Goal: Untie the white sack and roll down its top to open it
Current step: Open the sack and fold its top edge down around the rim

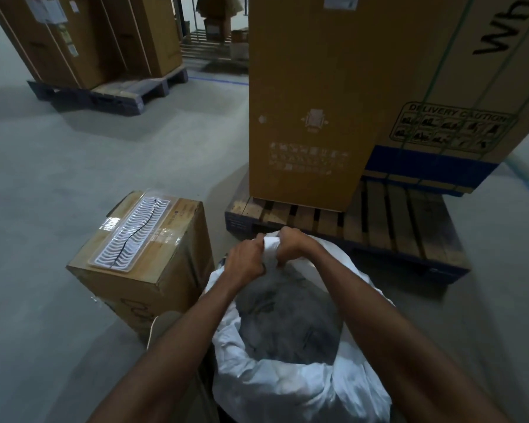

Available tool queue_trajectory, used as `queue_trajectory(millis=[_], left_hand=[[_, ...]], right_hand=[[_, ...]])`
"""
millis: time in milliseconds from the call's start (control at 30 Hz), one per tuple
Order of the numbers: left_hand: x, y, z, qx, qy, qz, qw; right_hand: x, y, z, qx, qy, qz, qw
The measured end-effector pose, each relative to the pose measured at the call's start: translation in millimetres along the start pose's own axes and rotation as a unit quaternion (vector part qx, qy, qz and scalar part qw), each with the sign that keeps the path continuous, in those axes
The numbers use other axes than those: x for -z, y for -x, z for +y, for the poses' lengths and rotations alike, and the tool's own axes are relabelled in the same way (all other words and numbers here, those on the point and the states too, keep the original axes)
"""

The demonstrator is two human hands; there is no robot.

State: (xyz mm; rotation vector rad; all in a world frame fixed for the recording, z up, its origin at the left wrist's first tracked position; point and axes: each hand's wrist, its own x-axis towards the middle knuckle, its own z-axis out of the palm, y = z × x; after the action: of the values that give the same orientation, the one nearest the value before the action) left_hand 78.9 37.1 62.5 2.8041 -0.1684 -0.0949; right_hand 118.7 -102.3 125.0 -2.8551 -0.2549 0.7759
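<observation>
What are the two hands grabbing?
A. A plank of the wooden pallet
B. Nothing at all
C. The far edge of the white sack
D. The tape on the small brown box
C: the left hand and the right hand are both curled around bunched white cloth at the far edge of the white sack, side by side, while the small brown box and the wooden pallet go untouched.

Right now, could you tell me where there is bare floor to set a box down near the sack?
Bare floor lies left of the small box, before the far pallet. It is crowded around the sack: the small box sits close on its left, the near pallet just behind.
</observation>
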Motion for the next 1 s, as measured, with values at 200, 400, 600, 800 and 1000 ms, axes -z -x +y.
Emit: queue_trajectory(millis=[200, 400, 600, 800, 1000], left_hand=[[34.6, -30.1, -16.3, 0.075, 0.115, -0.252, 0.958], [25.4, -26.8, -10.9, 0.037, -0.030, -0.130, 0.990], [-9.6, -15.5, 23.8, -0.166, -0.099, 0.021, 0.981], [-8.9, -38.8, 54.7, -0.024, -0.079, -0.090, 0.993], [18.4, -56.1, 34.2, 0.004, -0.028, -0.224, 0.974]], right_hand=[[-51.0, 13.1, 28.4, 0.031, 0.151, 0.212, 0.965], [-55.4, 16.4, 34.1, -0.045, -0.050, 0.149, 0.987], [-2.6, 14.9, 41.5, -0.056, -0.096, -0.054, 0.992], [-43.1, 23.0, 51.3, -0.043, -0.003, 0.152, 0.987], [-76.7, 38.4, 61.4, -0.089, 0.028, 0.200, 0.975]])
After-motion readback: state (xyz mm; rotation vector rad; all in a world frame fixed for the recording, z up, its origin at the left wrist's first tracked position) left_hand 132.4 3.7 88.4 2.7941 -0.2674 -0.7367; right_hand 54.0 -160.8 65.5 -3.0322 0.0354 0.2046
